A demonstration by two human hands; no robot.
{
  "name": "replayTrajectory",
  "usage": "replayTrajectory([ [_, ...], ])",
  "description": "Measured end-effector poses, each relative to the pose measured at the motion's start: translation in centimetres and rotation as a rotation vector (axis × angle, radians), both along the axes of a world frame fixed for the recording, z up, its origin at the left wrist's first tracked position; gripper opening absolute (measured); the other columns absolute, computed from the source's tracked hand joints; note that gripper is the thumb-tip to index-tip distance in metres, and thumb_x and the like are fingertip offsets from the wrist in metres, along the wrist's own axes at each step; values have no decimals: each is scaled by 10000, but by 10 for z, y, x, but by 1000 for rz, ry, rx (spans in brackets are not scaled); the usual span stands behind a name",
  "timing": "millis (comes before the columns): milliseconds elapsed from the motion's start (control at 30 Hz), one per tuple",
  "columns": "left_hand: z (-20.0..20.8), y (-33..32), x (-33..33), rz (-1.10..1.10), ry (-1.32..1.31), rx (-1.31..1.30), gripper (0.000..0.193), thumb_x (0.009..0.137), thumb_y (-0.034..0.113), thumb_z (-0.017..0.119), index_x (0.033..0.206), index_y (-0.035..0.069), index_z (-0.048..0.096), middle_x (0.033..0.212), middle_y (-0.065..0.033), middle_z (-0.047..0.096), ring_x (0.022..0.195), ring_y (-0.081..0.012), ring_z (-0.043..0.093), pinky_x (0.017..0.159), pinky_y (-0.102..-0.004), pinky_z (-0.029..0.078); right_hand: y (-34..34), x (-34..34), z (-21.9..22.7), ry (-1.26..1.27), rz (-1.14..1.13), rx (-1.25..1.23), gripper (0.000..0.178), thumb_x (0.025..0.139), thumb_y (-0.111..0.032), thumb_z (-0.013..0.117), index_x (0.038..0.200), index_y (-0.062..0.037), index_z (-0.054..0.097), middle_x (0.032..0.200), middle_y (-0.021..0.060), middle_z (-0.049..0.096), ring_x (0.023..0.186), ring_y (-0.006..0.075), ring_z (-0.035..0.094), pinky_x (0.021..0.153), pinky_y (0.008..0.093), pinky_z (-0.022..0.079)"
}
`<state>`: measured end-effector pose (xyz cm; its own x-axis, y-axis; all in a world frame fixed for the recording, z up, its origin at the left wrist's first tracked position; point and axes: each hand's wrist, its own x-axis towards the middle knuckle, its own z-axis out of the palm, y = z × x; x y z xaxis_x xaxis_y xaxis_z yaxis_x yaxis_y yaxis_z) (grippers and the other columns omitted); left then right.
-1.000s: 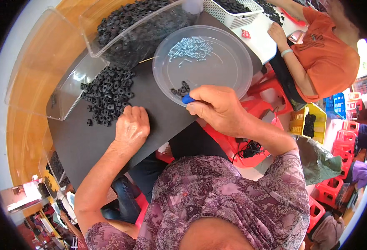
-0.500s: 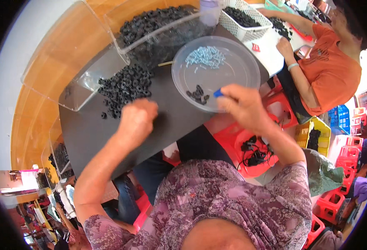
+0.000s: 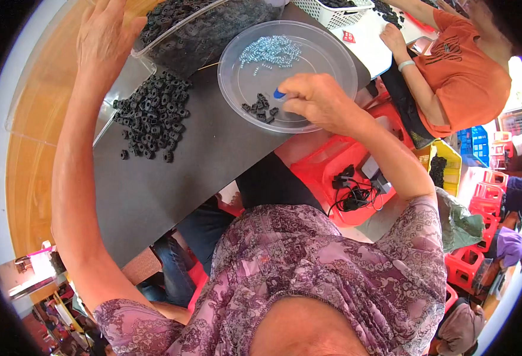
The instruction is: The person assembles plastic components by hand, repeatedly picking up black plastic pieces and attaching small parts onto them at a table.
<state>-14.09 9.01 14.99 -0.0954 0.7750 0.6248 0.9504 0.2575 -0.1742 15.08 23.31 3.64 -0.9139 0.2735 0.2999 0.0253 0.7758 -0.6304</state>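
My left hand (image 3: 104, 41) is raised at the far left, beside the clear bin (image 3: 181, 28) of black plastic parts. Its fingers are stretched out with the thumb apart, and the fingertips run up to the picture's edge. Over the round clear tub (image 3: 225, 80), my right hand (image 3: 320, 102) has its fingers curled together; a blue cover (image 3: 279, 94) sits on one fingertip. Whatever it may pinch is too small to make out. Just left of these fingers lie a few black parts (image 3: 261, 110) in the tub, with a heap of small light-blue springs (image 3: 271, 50) beyond them.
A pile of black parts (image 3: 154, 115) lies on the dark table (image 3: 172, 184). At right, a person in an orange shirt (image 3: 468, 71) works at a white table (image 3: 364, 56) with a white basket (image 3: 326, 15). A red stool (image 3: 356, 216) holds black cables.
My left hand has gone from the near edge of the pile up to the far left, its fingers opening out. My right hand remains by the tub, now further over it. The view has shifted.
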Motion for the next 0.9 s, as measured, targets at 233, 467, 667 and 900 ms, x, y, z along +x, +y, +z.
replayTrajectory([
  [233, -25, -73, 56, -6, -227, 82, 296, 742, 57, 640, 1034, 88, 607, 972, -87, 613, 916, -295, 560, 817, -358, 440, 2, -20, -9, -217, 145, 273, 145, 694, -137, 613, 774, -24, 570, 739, 203, 586, 760, 393, 578, 654, 492, 443],
  [467, -95, -161, 45, 301, -637, 220, 228, 710, 37, 654, 937, 59, 647, 811, -75, 609, 707, -186, 572, 677, -294, 473, 1, -23, -7, -261, 155, 241, 156, 690, -139, 605, 753, -6, 552, 756, 209, 586, 749, 400, 571, 652, 488, 437],
  [667, -129, -196, 43, 445, -720, 178, 259, 676, 40, 638, 934, 66, 640, 813, -62, 611, 776, -200, 577, 715, -309, 466, 3, -9, 3, -206, -142, 84, 154, 687, -83, 614, 766, 18, 527, 639, 165, 548, 593, 315, 560, 561, 380, 427],
  [900, -136, -185, 27, 451, -588, 31, 320, 681, 35, 628, 999, 74, 631, 899, -82, 614, 890, -261, 561, 795, -355, 450, 5, 11, 1, -40, -277, -260, 120, 693, -40, 633, 736, -3, 527, 630, -11, 474, 606, 64, 440, 552, 225, 375],
])
